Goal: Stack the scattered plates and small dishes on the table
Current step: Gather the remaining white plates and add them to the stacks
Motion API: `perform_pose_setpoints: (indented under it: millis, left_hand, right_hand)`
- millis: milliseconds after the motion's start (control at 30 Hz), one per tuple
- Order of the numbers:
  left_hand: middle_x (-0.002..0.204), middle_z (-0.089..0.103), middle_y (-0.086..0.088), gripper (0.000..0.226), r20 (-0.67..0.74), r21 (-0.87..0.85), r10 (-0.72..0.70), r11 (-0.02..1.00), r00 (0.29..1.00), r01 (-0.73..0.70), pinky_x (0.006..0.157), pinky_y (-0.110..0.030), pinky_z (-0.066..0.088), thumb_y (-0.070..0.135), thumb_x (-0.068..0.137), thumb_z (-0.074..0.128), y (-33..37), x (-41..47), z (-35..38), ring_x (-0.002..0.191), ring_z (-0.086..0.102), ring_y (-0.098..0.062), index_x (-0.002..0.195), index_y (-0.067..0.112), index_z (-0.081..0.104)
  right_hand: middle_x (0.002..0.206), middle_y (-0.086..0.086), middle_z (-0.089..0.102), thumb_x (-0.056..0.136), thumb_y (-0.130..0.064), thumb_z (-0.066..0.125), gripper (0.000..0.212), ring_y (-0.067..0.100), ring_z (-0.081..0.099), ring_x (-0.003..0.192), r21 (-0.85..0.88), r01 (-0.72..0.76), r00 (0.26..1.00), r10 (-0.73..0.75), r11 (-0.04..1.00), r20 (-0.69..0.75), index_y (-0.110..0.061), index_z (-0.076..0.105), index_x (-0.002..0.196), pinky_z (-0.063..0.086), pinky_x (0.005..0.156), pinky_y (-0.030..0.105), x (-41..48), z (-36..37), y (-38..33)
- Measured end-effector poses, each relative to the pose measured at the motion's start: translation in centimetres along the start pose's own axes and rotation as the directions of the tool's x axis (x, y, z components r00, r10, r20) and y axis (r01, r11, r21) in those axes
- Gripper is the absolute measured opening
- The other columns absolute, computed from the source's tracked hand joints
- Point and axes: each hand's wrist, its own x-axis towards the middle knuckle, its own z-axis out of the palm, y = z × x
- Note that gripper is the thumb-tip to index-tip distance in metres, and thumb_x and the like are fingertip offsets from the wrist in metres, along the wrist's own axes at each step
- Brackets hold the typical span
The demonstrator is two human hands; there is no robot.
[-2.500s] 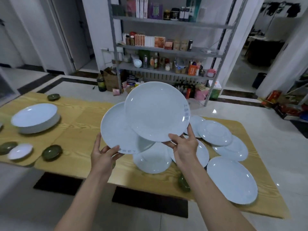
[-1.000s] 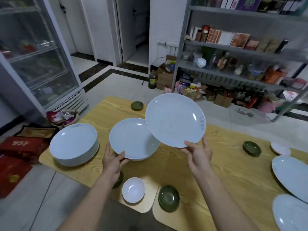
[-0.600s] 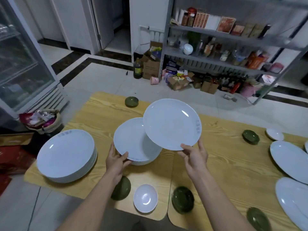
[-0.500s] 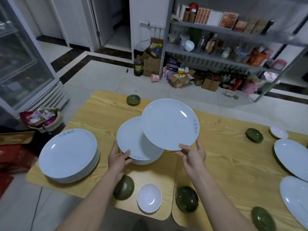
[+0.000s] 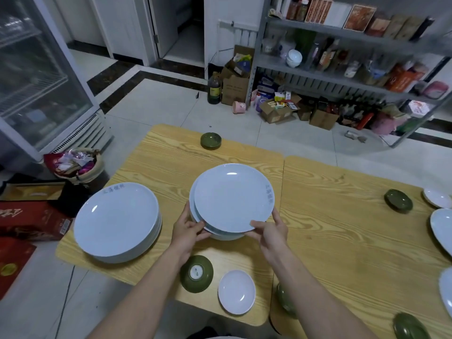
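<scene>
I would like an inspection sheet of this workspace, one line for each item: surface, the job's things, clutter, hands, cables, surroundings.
Surface: light wooden table, two boards joined.
Job's things: tall stack of pale blue round plates at left; smaller centre stack, its top pale blue plate sitting off-centre; small white dish and overturned green dish at near edge; more green dishes and plates at right.
Clutter: nothing seen on the table.
Hands: left hand and right hand both grip the centre stack's near rim.
Cables: nothing seen.
Surroundings: grey metal shelf with goods, cardboard boxes on the floor, glass-door fridge at left.
</scene>
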Motion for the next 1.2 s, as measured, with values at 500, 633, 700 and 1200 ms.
perform_pose_setpoints:
  millis: [500,633,700,1200]
  left_hand:
    - [0.077,0.063,-0.018,0.075,0.051,-0.051,-0.002,0.999,0.999,0.004,0.071,-0.032,0.061,-0.011,0.096,0.047,0.2,-0.1,-0.6,0.08,0.073,-0.029,0.154,0.032,0.025]
    - [0.081,0.062,-0.02,0.077,0.043,-0.039,-0.003,0.999,0.999,0.005,0.07,-0.03,0.061,-0.013,0.095,0.048,0.4,0.0,-0.8,0.077,0.073,-0.026,0.154,0.03,0.024]
    - [0.084,0.062,-0.021,0.077,0.042,-0.035,-0.002,0.999,0.999,0.004,0.069,-0.029,0.061,-0.012,0.095,0.049,0.6,-0.2,-0.7,0.079,0.073,-0.027,0.154,0.03,0.025]
    - [0.085,0.071,-0.02,0.081,0.031,-0.013,-0.028,1.0,0.999,0.028,0.07,-0.029,0.061,-0.012,0.093,0.052,1.1,-0.6,-0.5,0.085,0.072,-0.031,0.154,0.033,0.024]
  right_hand:
    - [0.104,0.009,0.073,0.087,0.011,0.045,0.043,0.029,0.074,0.087,-0.348,0.087,0.996,-0.091,0.933,0.007,-0.01,0.067,0.118,0.062,0.077,0.041,1.5,0.3,-0.2]
    - [0.098,0.01,0.074,0.086,0.013,0.045,0.043,0.033,0.073,0.089,-0.423,0.101,0.993,-0.116,0.9,-0.011,-0.02,0.07,0.095,0.062,0.072,0.037,1.6,0.5,-0.3]
    - [0.096,0.008,0.074,0.085,0.013,0.049,0.041,0.034,0.074,0.087,-0.42,0.098,0.99,-0.133,0.902,-0.053,-0.023,0.068,0.083,0.062,0.068,0.035,1.6,0.7,-0.2]
    - [0.088,0.013,0.073,0.066,0.017,0.079,0.024,0.031,0.074,0.075,-0.375,-0.011,0.949,-0.109,0.927,-0.297,-0.004,0.067,0.068,0.06,0.061,0.027,2.1,0.3,0.0]
